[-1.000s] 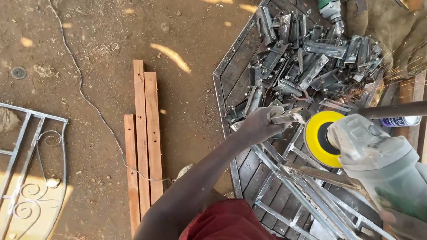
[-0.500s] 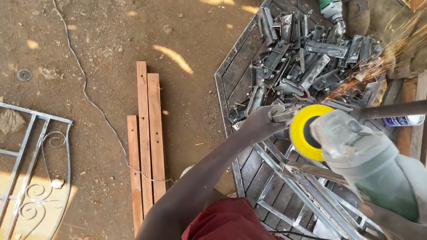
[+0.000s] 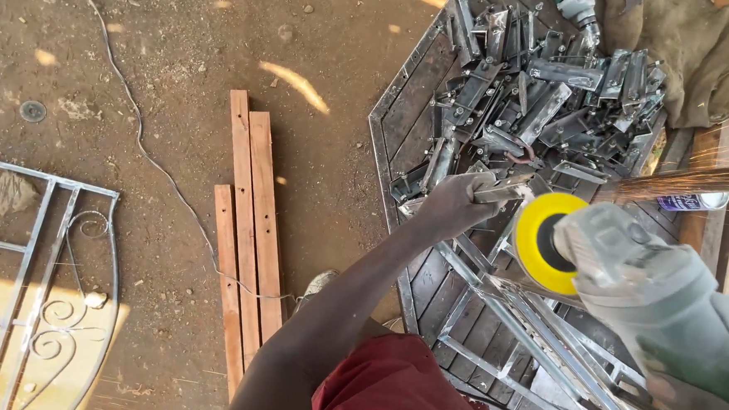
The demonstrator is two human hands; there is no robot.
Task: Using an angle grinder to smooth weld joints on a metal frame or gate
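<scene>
A: Our left hand [image 3: 456, 203] has its fingers closed around a small metal bracket [image 3: 503, 187], pinned on the surface [image 3: 403, 107].

B: At its four o'clock, the green angle grinder [image 3: 650, 303] throws sparks; our right hand's [image 3: 695, 405] grip we can't tell.

Bare left arm [image 3: 351, 304], no sleeve, no glove on left hand [image 3: 452, 205]. Dark red shorts [image 3: 397, 385] with small pale mark. Light shoe [image 3: 319, 284] partly visible.

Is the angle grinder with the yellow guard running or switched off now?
Running: sparks stream right from the angle grinder at the metal piece.
</scene>
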